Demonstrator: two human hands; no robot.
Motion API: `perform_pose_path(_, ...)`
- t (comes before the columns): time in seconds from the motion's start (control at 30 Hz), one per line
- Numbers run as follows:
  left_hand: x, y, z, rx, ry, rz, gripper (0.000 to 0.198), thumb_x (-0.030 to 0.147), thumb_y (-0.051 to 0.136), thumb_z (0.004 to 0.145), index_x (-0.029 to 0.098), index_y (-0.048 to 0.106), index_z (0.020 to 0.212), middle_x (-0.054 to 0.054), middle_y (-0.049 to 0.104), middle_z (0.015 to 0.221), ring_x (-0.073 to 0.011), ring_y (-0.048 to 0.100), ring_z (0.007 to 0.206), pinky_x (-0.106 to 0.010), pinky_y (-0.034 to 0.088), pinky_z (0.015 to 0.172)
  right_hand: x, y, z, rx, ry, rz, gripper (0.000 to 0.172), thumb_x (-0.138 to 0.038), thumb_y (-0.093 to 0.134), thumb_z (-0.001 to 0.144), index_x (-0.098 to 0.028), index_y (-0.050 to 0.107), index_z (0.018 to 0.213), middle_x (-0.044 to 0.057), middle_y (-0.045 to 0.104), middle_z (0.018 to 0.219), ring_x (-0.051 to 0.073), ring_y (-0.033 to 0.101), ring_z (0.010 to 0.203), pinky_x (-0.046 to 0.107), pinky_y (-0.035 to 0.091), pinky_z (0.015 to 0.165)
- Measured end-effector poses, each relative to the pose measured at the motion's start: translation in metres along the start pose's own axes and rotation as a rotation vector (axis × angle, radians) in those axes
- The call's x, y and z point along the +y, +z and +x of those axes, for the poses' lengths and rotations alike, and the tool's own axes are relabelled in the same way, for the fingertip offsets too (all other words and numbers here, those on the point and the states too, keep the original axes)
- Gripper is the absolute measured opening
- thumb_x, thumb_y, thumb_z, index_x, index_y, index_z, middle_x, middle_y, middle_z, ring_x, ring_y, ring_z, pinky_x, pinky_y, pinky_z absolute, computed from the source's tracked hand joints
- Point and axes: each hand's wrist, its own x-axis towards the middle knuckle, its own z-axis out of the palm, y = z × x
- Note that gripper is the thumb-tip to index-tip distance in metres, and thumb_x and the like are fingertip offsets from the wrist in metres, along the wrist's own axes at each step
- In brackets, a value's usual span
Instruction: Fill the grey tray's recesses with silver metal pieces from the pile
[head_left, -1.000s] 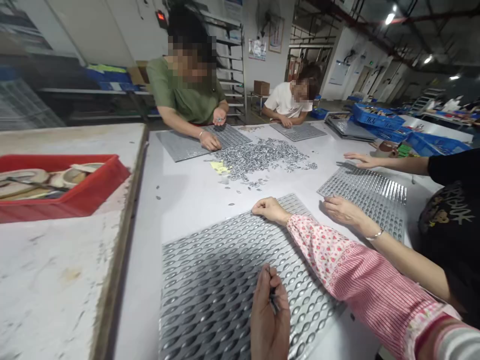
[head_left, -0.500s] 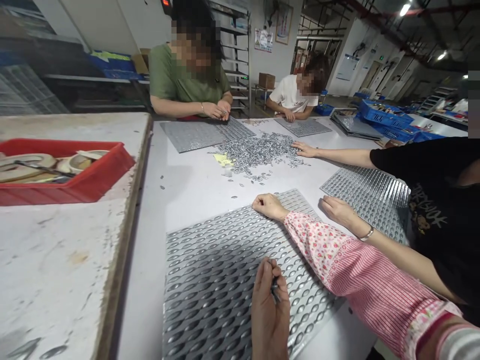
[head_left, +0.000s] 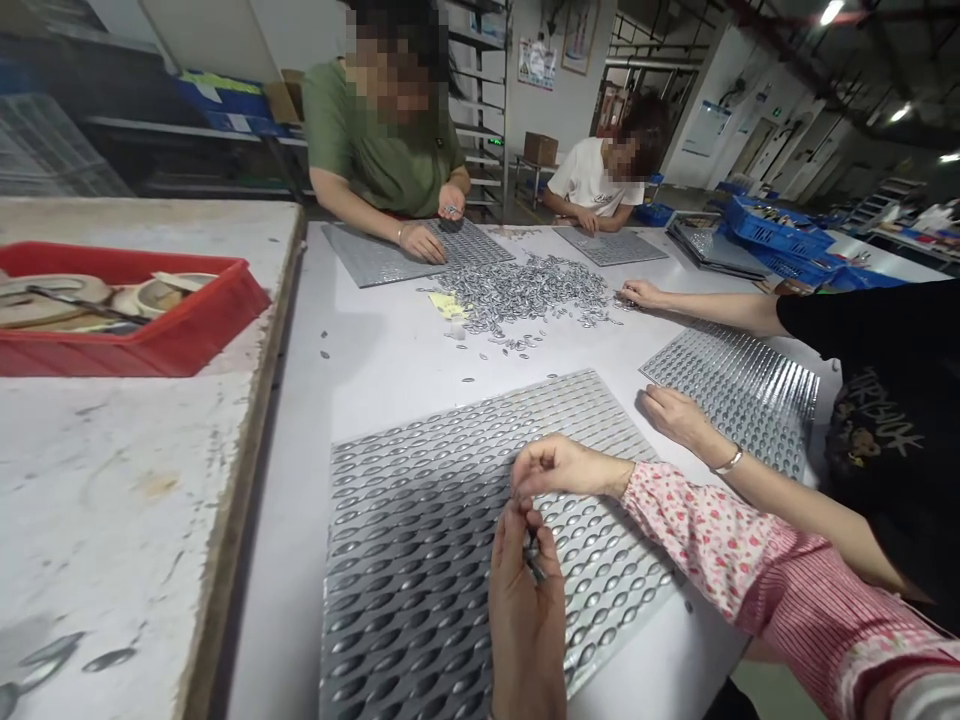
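Over the near part of a sheet [head_left: 420,570] set with rows of silvery, pointed-oval pieces, my left hand [head_left: 525,610] is half curled, thumb up, around a few small dark silvery pieces. My right hand [head_left: 562,465], in a pink strawberry-print sleeve, reaches in from the right. Its thumb and fingers pinch together right at my left fingertips; whatever is between them is too small to make out. A loose heap of the same silvery oval pieces [head_left: 525,295] lies on the white table beyond the sheet.
At left, a red tray [head_left: 150,340] with tape rolls stands on a higher worn board [head_left: 97,520]. To the right, a co-worker's hand [head_left: 679,415] rests by another sheet [head_left: 727,400]. Two more people work across the table, with sheets before them. Yellow paper [head_left: 448,305] lies by the heap.
My right hand has come back from the sheet's far edge to my left fingertips. My left hand has shifted slightly left and up. The right co-worker's far hand has drawn away from the heap.
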Motion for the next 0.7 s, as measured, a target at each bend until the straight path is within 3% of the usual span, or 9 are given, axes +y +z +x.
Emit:
perform_pose_path(0.1,0.004,0.003,-0.001,0.027,-0.018,-0.002,0.029,0.005,0.041,0.094,0.014,0.067,0.102,-0.008,0.071,0.100,-0.0111,0.069,0.089,-0.017,0.057,0.075,0.004,-0.019,0.023,0.241,-0.093,0.091,0.029,-0.039,0.074,0.073,-0.015,0.064,0.087,0.003,0.070,0.084,0.012,0.064,0.078,0.026,0.047,0.075)
perform_pose_path(0.17,0.005,0.004,-0.001,0.049,-0.084,-0.022,0.028,0.004,0.041,0.094,0.013,0.067,0.101,-0.006,0.072,0.092,-0.0081,0.069,0.077,-0.013,0.056,0.067,0.006,-0.039,0.043,0.401,-0.128,-0.008,0.023,-0.033,0.071,0.075,-0.015,0.066,0.089,0.002,0.069,0.081,0.011,0.062,0.076,0.024,0.046,0.075)
perform_pose_path(0.23,0.005,0.004,-0.001,0.065,-0.166,-0.057,0.027,0.005,0.040,0.094,0.012,0.066,0.094,-0.003,0.069,0.078,-0.0039,0.064,0.059,-0.009,0.053,0.055,0.010,-0.059,0.064,0.480,-0.106,-0.220,0.018,-0.026,0.066,0.077,-0.014,0.068,0.090,0.002,0.069,0.081,0.010,0.059,0.072,0.022,0.043,0.070)
perform_pose_path(0.3,0.003,0.003,0.000,0.055,-0.208,-0.070,0.027,0.005,0.039,0.095,0.011,0.065,0.088,-0.001,0.065,0.071,-0.0019,0.056,0.049,-0.007,0.047,0.046,0.015,-0.072,0.081,0.516,-0.056,-0.446,0.018,-0.024,0.064,0.077,-0.013,0.070,0.090,0.000,0.066,0.075,0.009,0.054,0.065,0.020,0.040,0.063)
perform_pose_path(0.4,0.000,0.001,0.000,0.008,-0.130,-0.007,0.022,0.006,0.045,0.093,0.011,0.066,0.091,-0.001,0.063,0.074,-0.0017,0.055,0.052,-0.008,0.046,0.045,0.021,-0.080,0.097,0.522,-0.023,-0.631,0.013,-0.024,0.067,0.073,-0.013,0.071,0.080,-0.003,0.060,0.063,0.008,0.049,0.058,0.020,0.035,0.058)
perform_pose_path(0.53,-0.002,0.001,-0.001,-0.021,-0.077,0.047,0.018,0.007,0.051,0.091,0.012,0.066,0.098,0.000,0.060,0.076,-0.0016,0.053,0.054,-0.010,0.047,0.049,0.021,-0.078,0.104,0.500,-0.030,-0.695,0.011,-0.023,0.066,0.073,-0.014,0.071,0.074,-0.003,0.060,0.062,0.008,0.049,0.060,0.020,0.034,0.059)
perform_pose_path(0.7,-0.002,0.003,0.001,-0.005,-0.155,-0.037,0.022,0.008,0.044,0.094,0.008,0.064,0.085,0.000,0.055,0.071,0.0004,0.046,0.048,-0.008,0.038,0.040,0.014,-0.071,0.105,0.524,-0.032,-0.736,0.008,-0.018,0.064,0.073,-0.013,0.070,0.072,-0.001,0.062,0.066,0.011,0.052,0.066,0.022,0.037,0.065)
